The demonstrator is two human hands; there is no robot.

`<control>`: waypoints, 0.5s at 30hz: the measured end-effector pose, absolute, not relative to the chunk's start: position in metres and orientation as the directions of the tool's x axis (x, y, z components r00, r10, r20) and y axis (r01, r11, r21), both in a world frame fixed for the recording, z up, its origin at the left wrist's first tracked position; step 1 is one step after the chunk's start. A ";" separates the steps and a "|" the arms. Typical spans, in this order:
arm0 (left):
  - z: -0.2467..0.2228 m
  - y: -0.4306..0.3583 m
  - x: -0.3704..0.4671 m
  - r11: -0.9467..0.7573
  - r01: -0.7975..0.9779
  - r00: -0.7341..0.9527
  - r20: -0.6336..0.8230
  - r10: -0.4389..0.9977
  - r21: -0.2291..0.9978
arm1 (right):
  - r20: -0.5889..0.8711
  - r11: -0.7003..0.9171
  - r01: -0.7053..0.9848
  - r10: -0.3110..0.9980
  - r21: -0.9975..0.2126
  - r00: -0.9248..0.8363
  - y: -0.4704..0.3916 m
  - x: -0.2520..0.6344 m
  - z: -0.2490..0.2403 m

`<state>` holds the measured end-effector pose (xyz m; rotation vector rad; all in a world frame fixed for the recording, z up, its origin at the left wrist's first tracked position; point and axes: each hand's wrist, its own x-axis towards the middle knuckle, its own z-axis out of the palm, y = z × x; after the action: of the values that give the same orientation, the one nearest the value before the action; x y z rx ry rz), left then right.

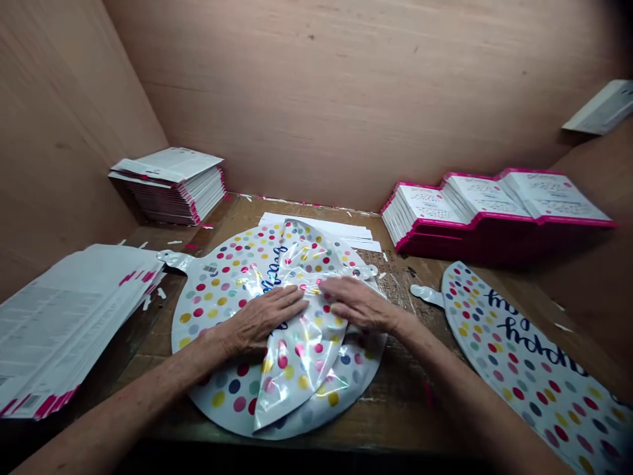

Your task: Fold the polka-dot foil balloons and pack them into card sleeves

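A round white foil balloon with coloured dots [222, 264] lies flat on the cardboard-covered table. On top of it rests a folded dotted foil balloon [297, 369] with part of some blue lettering showing. My left hand [262, 316] lies on the folded foil with its fingers stretched out. Just right of it, my right hand [359, 303] presses on the folded foil's right side, fingers spread a little. The fingertips of both hands are close together but apart.
White card packs stand at the back left [173, 185] and lie at the left [64, 316]. Pink-edged packs [484, 211] stand at the back right. Another dotted balloon [524, 356] lies at the right. White paper strips [341, 231] lie behind the round balloon, before a wooden wall [321, 99].
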<state>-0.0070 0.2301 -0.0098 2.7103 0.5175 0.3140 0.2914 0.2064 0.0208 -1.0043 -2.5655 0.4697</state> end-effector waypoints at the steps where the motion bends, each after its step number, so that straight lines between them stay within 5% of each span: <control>1: -0.011 0.231 -0.011 -0.843 0.325 0.899 0.137 0.416 0.429 | 0.153 0.689 0.579 0.691 -0.437 -0.707 0.199 0.294 0.015; 5: 0.000 0.238 -0.020 -0.643 0.410 0.812 0.063 0.581 0.647 | 0.208 0.667 0.571 0.718 -0.480 -0.664 0.154 0.306 0.005; 13: 0.040 0.258 -0.014 -0.422 0.439 0.774 -0.095 0.626 0.793 | 0.469 0.698 0.711 0.657 -0.085 -0.590 0.171 0.315 -0.012; 15: 0.043 0.259 -0.015 -0.378 0.439 0.768 -0.122 0.628 0.815 | 0.408 0.755 0.647 0.627 -0.109 -0.663 0.193 0.324 -0.012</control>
<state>-0.0146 0.2592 0.0434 2.0327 0.7997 0.2572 0.3243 0.1925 -0.0117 -0.9688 -2.5280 -0.0621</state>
